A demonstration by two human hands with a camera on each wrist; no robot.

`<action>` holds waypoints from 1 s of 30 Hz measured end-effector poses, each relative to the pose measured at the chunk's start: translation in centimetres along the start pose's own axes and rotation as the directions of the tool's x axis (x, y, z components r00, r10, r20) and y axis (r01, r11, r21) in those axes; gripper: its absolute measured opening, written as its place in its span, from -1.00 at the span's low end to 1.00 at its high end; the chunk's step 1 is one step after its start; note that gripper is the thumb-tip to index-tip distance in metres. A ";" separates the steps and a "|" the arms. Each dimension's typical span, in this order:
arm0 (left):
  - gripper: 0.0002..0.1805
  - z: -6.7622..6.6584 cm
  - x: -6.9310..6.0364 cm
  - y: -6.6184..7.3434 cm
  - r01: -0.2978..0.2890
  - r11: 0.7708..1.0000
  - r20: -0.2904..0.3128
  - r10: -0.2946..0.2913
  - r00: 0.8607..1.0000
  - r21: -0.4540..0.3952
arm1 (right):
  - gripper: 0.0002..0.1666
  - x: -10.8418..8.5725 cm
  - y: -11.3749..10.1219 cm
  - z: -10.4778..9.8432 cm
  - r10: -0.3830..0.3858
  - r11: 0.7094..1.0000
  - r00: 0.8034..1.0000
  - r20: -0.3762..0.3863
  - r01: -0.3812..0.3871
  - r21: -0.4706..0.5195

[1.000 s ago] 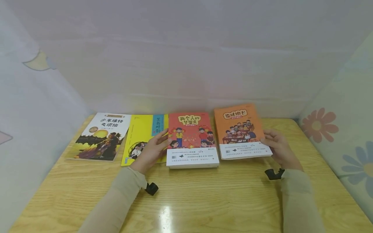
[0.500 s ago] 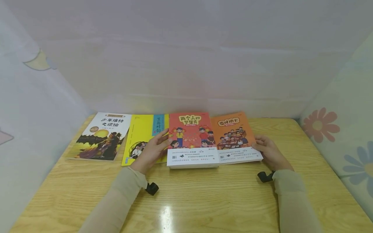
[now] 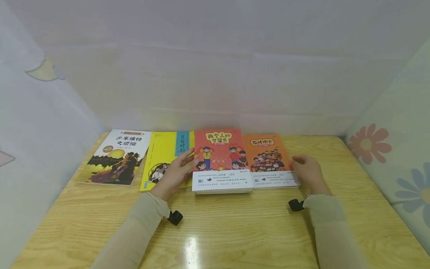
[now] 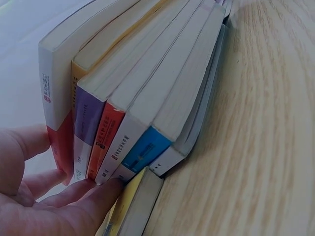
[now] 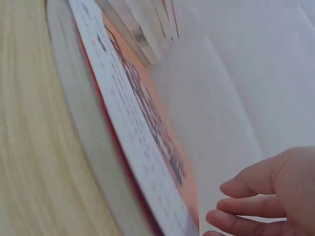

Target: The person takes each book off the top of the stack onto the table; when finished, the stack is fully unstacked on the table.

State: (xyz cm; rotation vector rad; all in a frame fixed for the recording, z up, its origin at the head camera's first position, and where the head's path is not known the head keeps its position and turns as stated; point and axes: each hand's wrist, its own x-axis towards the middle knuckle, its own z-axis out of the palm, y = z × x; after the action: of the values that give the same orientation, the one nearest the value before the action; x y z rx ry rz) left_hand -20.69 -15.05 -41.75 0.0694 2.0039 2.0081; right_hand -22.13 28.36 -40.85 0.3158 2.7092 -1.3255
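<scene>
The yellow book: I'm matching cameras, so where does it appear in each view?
Head: the yellow book lies left of centre, partly covered by the left hand.
Left wrist: bottom edge, just left of centre.
Right wrist: not in it.
Shared landmark: the wooden table.

Outstretched forearms (image 3: 131,231), right fingers (image 5: 253,178) loosely bent.
</scene>
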 end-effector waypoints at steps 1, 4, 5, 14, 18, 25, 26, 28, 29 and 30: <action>-0.22 -0.1 0.0 0.0 -0.003 1.000 0.001 0.003 1.000 0.003 | -0.44 -0.2 -0.5 0.2 -0.009 1.000 1.000 -0.014 0.009 -0.006; -0.22 -0.1 0.0 0.0 -0.002 1.000 -0.009 0.002 1.000 0.007 | -0.45 -0.7 -1.6 0.8 -0.076 0.995 0.997 -0.017 0.077 0.057; -0.23 -0.1 0.0 0.0 -0.002 1.000 -0.011 0.002 1.000 0.010 | -0.45 -0.8 -1.9 1.0 -0.103 0.992 0.995 -0.010 0.104 0.076; -0.23 0.3 -0.3 -0.1 -0.038 0.997 -0.005 0.039 0.999 0.070 | -0.46 -2.0 -4.2 5.1 -0.347 0.899 0.928 0.137 0.287 0.332; -0.21 0.3 -0.3 -0.1 -0.051 0.998 -0.005 0.051 0.999 0.048 | -0.35 -2.8 -5.3 7.0 -0.352 0.908 0.907 0.232 0.271 0.319; -0.22 0.5 -0.4 0.0 -0.054 0.997 -0.037 0.057 0.998 0.063 | -0.15 -3.6 -6.1 8.6 -0.268 0.956 0.925 0.268 0.219 0.196; -0.22 0.5 -0.4 0.0 -0.057 0.996 -0.040 0.060 0.997 0.068 | -0.12 -3.6 -6.1 8.7 -0.261 0.957 0.927 0.271 0.211 0.201; -0.22 0.5 -0.5 0.0 -0.056 0.995 -0.042 0.060 0.997 0.076 | -0.10 -3.6 -6.0 8.9 -0.252 0.957 0.927 0.278 0.196 0.215; -0.21 0.5 -0.5 0.0 -0.055 0.995 -0.039 0.058 0.998 0.079 | -0.09 -3.5 -6.0 9.0 -0.245 0.957 0.927 0.283 0.185 0.224; -0.21 0.4 -0.5 -0.1 -0.052 0.995 -0.037 0.056 0.998 0.086 | -0.09 -3.5 -6.0 9.0 -0.251 0.955 0.923 0.292 0.187 0.231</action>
State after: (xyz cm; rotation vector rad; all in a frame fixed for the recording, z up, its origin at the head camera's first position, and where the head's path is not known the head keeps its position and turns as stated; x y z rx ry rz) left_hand -20.06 -14.79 -41.73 0.1041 2.1332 1.9710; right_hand -20.03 17.13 -41.11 -0.1843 2.4002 -1.5557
